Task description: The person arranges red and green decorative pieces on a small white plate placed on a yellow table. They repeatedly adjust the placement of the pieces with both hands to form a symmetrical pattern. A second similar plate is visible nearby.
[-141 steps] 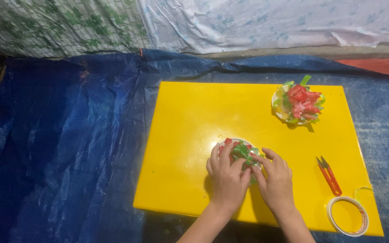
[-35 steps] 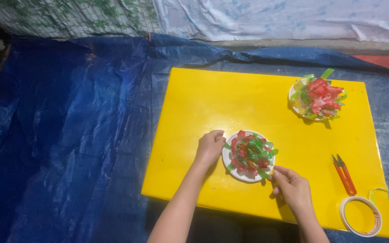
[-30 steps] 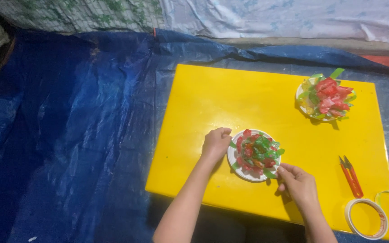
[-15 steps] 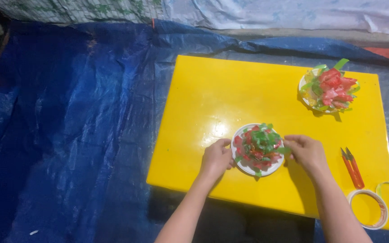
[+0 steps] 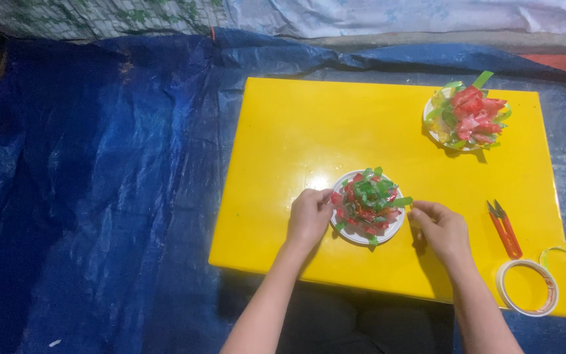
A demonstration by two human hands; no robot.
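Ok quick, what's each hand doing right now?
Left hand: fingers curled on the paper plate rim.
Right hand: pinching a green strip.

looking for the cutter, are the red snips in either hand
No, the red snips lie on the yellow table, right of the right hand.

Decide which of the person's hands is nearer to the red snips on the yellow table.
Right. The right hand lies just left of the red snips, with bare table between them. The left hand is beyond the paper plate, at its far edge.
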